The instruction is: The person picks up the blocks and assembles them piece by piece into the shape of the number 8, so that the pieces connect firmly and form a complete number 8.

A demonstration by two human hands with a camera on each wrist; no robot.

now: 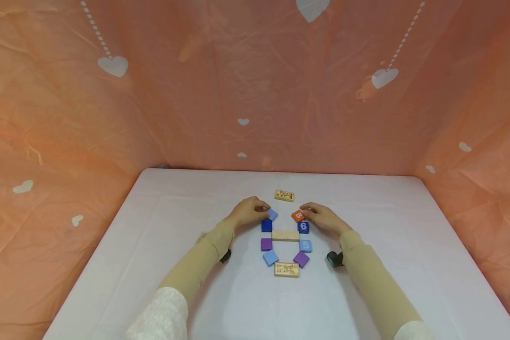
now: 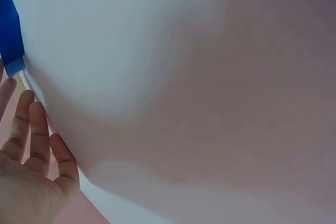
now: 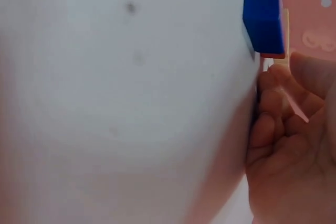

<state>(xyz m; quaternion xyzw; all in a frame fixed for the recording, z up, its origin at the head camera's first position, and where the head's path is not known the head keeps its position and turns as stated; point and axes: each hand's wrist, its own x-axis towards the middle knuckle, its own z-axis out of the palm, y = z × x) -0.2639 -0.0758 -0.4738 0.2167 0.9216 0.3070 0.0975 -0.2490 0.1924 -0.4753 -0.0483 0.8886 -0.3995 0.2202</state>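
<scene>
In the head view my left hand (image 1: 248, 211) pinches the edge of a light blue block (image 1: 272, 214) at the upper left of a rounded arrangement. Opposite it, the fingers and thumb of my right hand (image 1: 323, 217) pinch an orange letter block (image 1: 298, 216). Just below these lie a dark blue block (image 1: 266, 225) and a blue block marked 6 (image 1: 303, 227). A plain wooden domino (image 1: 285, 235) bridges the middle between the two sides. The left wrist view shows the left hand's outer fingers loosely bent beside a blue block (image 2: 10, 30); the right wrist view shows curled fingers below another blue block (image 3: 262, 14).
Purple blocks (image 1: 266, 244) and light blue ones (image 1: 305, 246) continue the outline downward. A printed domino (image 1: 286, 269) lies at the bottom, and another (image 1: 284, 195) lies apart beyond the hands. The white table (image 1: 110, 283) meets an orange curtain (image 1: 280, 118).
</scene>
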